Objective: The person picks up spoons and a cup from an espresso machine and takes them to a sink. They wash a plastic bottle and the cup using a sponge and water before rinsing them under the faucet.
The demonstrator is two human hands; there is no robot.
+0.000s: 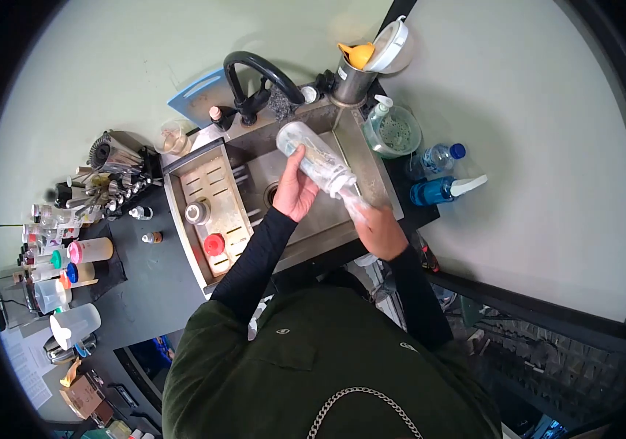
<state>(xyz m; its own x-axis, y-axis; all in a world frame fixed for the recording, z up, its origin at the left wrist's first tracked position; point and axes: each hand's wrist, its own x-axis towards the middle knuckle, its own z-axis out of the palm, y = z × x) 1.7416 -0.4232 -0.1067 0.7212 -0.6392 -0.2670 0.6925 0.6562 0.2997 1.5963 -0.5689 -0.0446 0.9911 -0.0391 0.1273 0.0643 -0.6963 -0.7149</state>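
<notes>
Over the sink [258, 150] I hold a clear, cloudy squeeze-type bottle [313, 155], tilted with its neck toward my right side. My left hand [297, 189] is closed around the underside of its body, thumb along the wall. At the bottle's mouth, my right hand [380, 233] grips a whitish, cloth-like piece [353, 206] that reaches into the neck; its exact kind is hard to make out. Whitish, streaky material shows through the bottle wall. A red cap [214, 244] and a small round-topped container [197, 212] rest on the slotted drain tray [214, 179].
A black faucet [265, 67] arches over the sink's back edge. To the right stand a green-tinted tub [401, 133], a water bottle [441, 157] and a blue spray bottle [434, 192]. Several bottles and a utensil holder [114, 154] crowd the left counter [133, 271].
</notes>
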